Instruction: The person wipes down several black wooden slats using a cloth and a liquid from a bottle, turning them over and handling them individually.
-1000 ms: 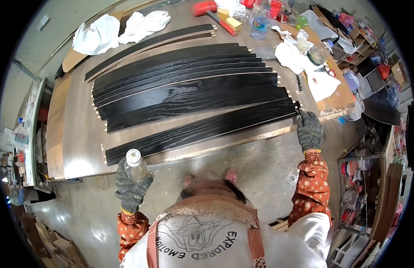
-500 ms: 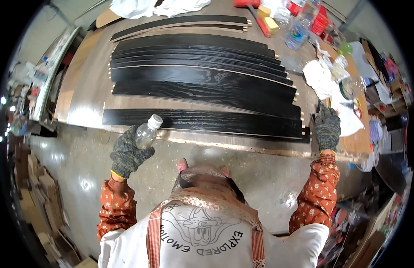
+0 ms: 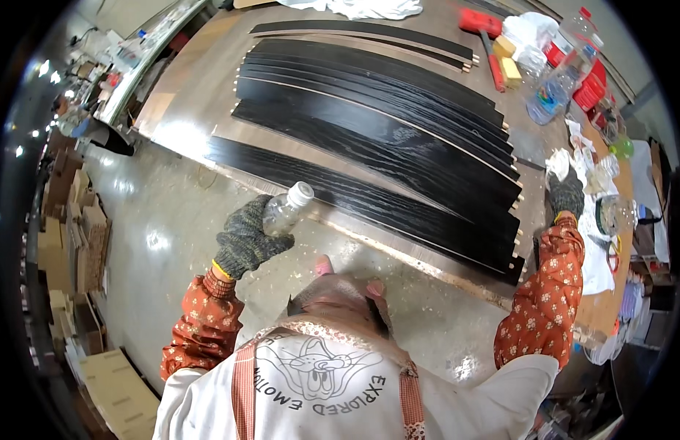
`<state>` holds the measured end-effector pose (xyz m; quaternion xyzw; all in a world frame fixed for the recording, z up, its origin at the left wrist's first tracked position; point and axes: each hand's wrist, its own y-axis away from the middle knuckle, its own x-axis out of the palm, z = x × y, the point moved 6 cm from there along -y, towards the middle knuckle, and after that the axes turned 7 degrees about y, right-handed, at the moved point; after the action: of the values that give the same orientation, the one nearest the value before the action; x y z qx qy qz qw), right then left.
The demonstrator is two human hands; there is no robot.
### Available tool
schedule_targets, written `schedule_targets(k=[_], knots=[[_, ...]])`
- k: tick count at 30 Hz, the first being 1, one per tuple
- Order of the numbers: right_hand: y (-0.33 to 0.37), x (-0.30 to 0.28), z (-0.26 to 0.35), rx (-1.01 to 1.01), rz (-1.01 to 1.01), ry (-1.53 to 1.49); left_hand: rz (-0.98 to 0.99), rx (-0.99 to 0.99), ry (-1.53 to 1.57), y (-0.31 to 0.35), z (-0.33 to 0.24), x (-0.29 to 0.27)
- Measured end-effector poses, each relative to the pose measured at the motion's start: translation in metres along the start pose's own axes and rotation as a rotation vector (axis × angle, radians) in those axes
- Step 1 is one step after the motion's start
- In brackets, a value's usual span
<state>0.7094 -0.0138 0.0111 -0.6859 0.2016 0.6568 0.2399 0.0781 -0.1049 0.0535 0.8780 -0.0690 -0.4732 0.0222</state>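
My left hand [image 3: 250, 238], in a grey knitted glove, is wrapped round a small clear plastic bottle [image 3: 283, 209] with a white cap, held tilted over the table's near edge. At the right side of the table, my gloved right hand [image 3: 567, 195] is closed on a bunched white cloth [image 3: 558, 163]; its fingertips are partly hidden. Between the hands lie several glossy black wooden boards [image 3: 355, 117] with pale dowels sticking out at their ends. One narrow black board [image 3: 303, 176] lies nearest to me, close to the bottle.
A red-headed mallet [image 3: 490, 44], yellow sponge blocks [image 3: 510, 72] and plastic bottles [image 3: 549, 99] stand at the far right. More white cloth [image 3: 595, 253] and a roll of tape [image 3: 608, 215] lie beside my right hand. Cardboard pieces [image 3: 90, 227] are stacked on the floor at left.
The view has turned, so the table now slants down to the right. My right hand has moved from the table edge onto the white cloth. My left hand still holds the bottle.
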Motion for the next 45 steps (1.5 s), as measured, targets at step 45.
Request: schedule_targets(k=[45], knots=[[0.245, -0.042, 0.119, -0.719, -0.423, -0.384, 0.147, 0.01, -0.784, -0.086, -0.014, -0.074]])
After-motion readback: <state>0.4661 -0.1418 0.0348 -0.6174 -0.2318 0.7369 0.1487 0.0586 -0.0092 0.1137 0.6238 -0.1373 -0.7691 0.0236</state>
